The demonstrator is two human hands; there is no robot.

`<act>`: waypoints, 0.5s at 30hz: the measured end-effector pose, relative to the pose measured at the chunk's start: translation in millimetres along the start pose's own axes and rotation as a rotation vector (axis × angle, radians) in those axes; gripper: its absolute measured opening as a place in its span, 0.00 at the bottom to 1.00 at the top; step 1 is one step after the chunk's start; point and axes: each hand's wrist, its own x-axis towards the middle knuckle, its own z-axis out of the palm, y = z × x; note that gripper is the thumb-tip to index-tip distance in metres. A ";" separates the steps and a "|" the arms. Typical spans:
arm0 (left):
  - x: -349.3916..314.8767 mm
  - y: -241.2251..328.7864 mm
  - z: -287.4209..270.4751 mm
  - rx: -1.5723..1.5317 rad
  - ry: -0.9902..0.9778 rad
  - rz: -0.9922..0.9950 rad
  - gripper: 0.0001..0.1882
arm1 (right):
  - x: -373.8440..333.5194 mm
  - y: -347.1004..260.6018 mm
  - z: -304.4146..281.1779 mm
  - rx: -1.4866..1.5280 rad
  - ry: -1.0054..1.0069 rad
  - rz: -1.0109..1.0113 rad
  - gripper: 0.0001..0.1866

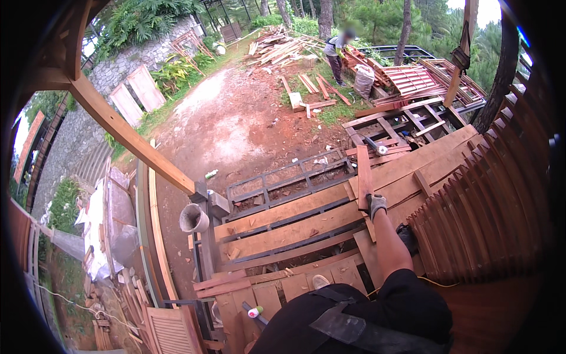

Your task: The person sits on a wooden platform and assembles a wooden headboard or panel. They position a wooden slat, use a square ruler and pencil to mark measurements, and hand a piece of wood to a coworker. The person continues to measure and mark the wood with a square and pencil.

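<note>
My right hand (pixel 377 205), in a grey work glove, is stretched forward with its fingers closed round the near end of a reddish wooden board (pixel 365 177). The board points away from me above the planks of the step. Its far end lies near some short red boards (pixel 377 147) and a tool with a white round part (pixel 382 150). Below my forearm is a dark object (pixel 407 239), too unclear to name. My left hand is out of view. A small white and green bottle (pixel 254 311) lies near my body at the lower left.
Wide planks (pixel 295 236) rest on a dark metal frame with open gaps. A stack of curved slats (pixel 483 218) crowds the right. To the left stand a wooden post (pixel 132 133) and a grey bucket (pixel 194 218). Farther off, a person (pixel 336 53) stands by timber piles (pixel 289 47).
</note>
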 end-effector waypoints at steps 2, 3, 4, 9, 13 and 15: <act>-4.0 -8.9 1.1 -0.003 0.006 -0.009 0.13 | -3.3 2.6 -1.7 -0.033 -0.015 -0.003 0.10; -6.6 -14.1 1.2 -0.002 0.009 -0.012 0.13 | -0.9 7.8 -1.8 -0.062 -0.009 -0.025 0.10; -9.2 -20.0 1.9 -0.005 0.010 -0.015 0.13 | 0.3 11.6 -1.9 -0.091 -0.003 -0.048 0.10; -26.4 -52.6 4.9 0.012 0.041 -0.036 0.13 | 9.8 29.1 2.8 -0.190 -0.032 -0.049 0.09; -31.1 -67.3 14.7 0.053 0.043 -0.010 0.12 | 63.3 71.9 -12.2 -0.258 -0.003 -0.130 0.08; -39.8 -78.8 19.7 0.099 0.062 0.013 0.12 | 73.7 88.3 -12.9 -0.285 -0.031 -0.141 0.08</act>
